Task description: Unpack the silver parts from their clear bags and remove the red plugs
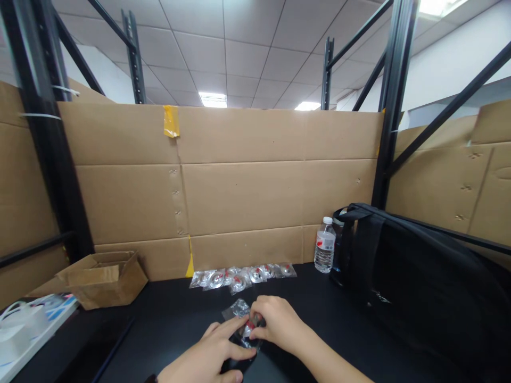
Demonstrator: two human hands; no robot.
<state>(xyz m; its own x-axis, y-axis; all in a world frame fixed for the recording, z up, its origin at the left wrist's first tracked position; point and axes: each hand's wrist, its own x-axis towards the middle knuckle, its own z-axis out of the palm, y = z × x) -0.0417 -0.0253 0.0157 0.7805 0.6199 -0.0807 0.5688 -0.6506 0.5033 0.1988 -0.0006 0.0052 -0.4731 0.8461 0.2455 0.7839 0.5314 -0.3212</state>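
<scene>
While the person's right hand (277, 324) pinches a plastic bag (240, 308) on the tabletop (167, 319), the left hand (217, 348), loosely spread, touches it. Similar bags (238, 282) lie lined up behind; work on this one looks unfinished.

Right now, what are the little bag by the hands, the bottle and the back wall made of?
Little bag: probably thin, shiny plastic film; it's clear, crinkled and glinting.
Bottle: likely clear, glossy plastic, since it's see-through.
Back wall: looks like dull brown cardboard, with fold lines.
</scene>
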